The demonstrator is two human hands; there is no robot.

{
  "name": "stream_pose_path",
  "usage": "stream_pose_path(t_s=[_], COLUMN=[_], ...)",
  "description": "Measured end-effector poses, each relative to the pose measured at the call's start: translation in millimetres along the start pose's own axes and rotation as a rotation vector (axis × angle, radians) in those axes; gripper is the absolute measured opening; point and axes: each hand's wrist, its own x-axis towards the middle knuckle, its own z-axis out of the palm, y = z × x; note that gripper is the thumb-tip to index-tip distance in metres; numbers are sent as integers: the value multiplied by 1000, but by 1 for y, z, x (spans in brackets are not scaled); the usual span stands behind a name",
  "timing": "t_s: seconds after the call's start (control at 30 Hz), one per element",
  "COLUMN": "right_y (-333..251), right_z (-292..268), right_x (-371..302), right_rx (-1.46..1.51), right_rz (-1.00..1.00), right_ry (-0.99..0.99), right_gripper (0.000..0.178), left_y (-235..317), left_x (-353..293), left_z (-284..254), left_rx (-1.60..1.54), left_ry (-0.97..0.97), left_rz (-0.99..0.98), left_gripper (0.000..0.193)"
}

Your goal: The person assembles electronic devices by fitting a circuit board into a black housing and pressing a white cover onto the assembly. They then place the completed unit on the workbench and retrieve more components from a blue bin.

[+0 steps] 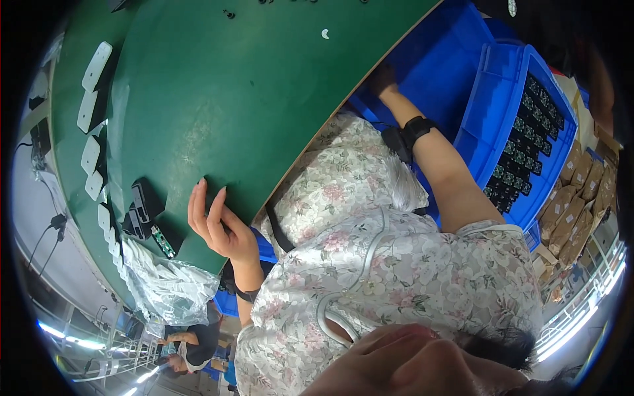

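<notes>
My left hand (pixel 221 226) rests at the near edge of the green table (pixel 218 119), fingers stretched and apart, holding nothing. Close by on its left lie black plastic housings (pixel 140 210) and a small green circuit board (pixel 163 241). My right hand (pixel 383 82) reaches past the table's edge into a blue bin (pixel 436 56). Its fingers are dark and mostly hidden in shadow, so what they hold, if anything, does not show. A black band (pixel 417 130) circles the right wrist.
Clear plastic bags (pixel 165 280) are heaped at the table's near left. White plates (pixel 91 155) line the left side. At right, a blue crate (pixel 485 112) holds several rows of circuit boards (pixel 522 145), with brown packets (pixel 571 211) beyond. Another person (pixel 191 343) is in the background.
</notes>
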Motion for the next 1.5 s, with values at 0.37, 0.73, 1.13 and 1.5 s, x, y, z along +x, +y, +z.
stream_pose_path(t_s=[0.37, 0.73, 1.13, 1.5], right_y=[8, -25, 6, -36], right_z=[29, -3, 68, -118], right_x=[29, 34, 62, -36], right_rx=[487, 628, 743, 1295], right_rz=[20, -110, -121, 368], right_ry=[-8, -216, -407, -402], right_gripper=[92, 86, 83, 46], left_y=[0, -1, -1, -3], left_x=[1, -1, -1, -1], left_z=[-1, 1, -6, 1], left_rx=[-5, 2, -27, -83], left_ry=[16, 24, 57, 72], left_rz=[-2, -10, 8, 45], left_gripper=[26, 28, 27, 20])
